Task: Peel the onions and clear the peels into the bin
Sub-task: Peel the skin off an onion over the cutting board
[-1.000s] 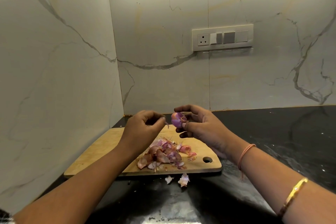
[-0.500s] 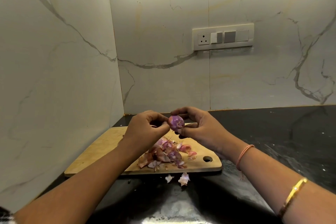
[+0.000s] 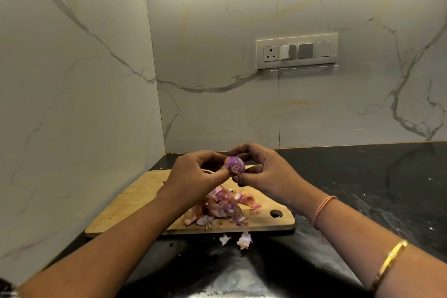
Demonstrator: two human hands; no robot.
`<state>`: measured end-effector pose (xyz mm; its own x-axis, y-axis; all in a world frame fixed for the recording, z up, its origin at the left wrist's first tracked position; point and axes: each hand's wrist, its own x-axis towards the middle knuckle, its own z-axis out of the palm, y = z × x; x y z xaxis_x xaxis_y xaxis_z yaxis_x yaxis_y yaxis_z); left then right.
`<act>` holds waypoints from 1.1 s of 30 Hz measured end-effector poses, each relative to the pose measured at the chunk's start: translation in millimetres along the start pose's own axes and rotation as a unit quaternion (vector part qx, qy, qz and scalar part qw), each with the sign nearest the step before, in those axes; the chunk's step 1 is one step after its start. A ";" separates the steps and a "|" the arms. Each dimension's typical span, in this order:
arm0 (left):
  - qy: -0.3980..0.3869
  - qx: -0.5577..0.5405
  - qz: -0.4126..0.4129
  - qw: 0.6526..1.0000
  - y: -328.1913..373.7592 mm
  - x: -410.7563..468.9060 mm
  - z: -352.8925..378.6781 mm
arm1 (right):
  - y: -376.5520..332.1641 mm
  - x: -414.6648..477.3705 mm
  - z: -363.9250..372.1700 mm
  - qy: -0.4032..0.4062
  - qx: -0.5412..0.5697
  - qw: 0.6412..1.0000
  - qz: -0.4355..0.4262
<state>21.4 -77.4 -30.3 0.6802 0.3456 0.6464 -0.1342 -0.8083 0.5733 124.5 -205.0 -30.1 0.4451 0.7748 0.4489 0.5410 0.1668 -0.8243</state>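
A small purple onion [image 3: 234, 164] is held in the air above the wooden cutting board [image 3: 135, 203]. My right hand [image 3: 263, 172] grips it from the right with curled fingers and thumb. From the left, the thumb and fingers of my left hand [image 3: 193, 174] pinch at its skin. A pile of pink and brown onion peels [image 3: 222, 208] lies on the board below the hands. Two loose peels [image 3: 244, 239] lie on the black counter just in front of the board.
The board sits in the corner of a black counter [image 3: 362, 189], with marble walls behind and to the left. A socket and switch panel [image 3: 296, 51] is on the back wall. No bin is in view.
My left hand has closed in on the onion from a small gap and now pinches it. Both hands shifted slightly left, and the onion has turned in my right hand.
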 end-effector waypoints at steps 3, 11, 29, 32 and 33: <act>-0.004 -0.001 -0.005 1.000 -1.5 0.8 0.1 | -0.5 -0.5 -0.2 0.001 -0.005 1.000 0.002; -0.002 -0.009 0.002 1.000 -2.0 0.5 0.6 | -0.1 -0.9 -0.4 0.008 -0.001 1.000 0.005; 0.043 -0.024 0.025 0.998 -2.0 0.9 1.6 | 2.3 2.5 -1.9 0.013 0.063 0.998 -0.008; 0.043 -0.022 0.032 0.998 -1.3 0.1 2.3 | 2.0 1.5 -1.2 0.010 0.050 0.999 -0.010; 0.045 -0.017 0.035 0.998 -1.6 0.3 2.6 | 2.0 1.0 -0.8 0.011 0.043 0.999 -0.009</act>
<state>23.7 -77.2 -32.3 0.6012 0.3311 0.7273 -0.2039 -0.8164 0.5403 126.6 -204.3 -31.0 0.4511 0.7583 0.4706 0.4867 0.2330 -0.8420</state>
